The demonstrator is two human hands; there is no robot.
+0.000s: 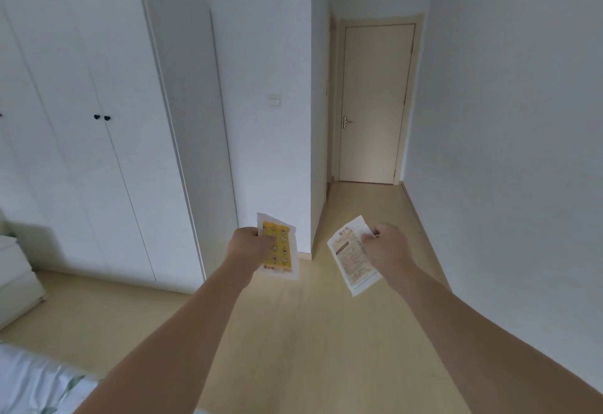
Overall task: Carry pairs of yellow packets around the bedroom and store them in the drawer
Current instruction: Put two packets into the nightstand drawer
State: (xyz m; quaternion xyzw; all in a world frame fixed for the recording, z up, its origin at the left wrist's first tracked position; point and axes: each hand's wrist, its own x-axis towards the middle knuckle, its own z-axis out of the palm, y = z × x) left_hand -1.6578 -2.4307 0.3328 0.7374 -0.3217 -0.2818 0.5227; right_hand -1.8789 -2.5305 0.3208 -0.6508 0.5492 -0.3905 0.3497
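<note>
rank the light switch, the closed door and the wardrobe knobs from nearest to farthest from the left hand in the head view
1. Light switch, on the wall straight above the left hand.
2. Wardrobe knobs, off to the left on the white doors; in the picture alone they lie farther out than the switch, though real depth is close.
3. Closed door, at the end of the hallway, right.

Yellow packet (281, 248) in left hand (249, 245): thin plastic-looking film w/ white sealed edges, slight sheen. Printed packet (350, 258) in right hand (388, 247): same crinkly film, pale text side. Wardrobe (98, 126): smooth matt white panels, dark knobs. Door (373, 103): cream, smooth, satin; metal lever handle (346, 122). Floor (310, 332): pale wood-look laminate, low gloss. Walls matt
</note>
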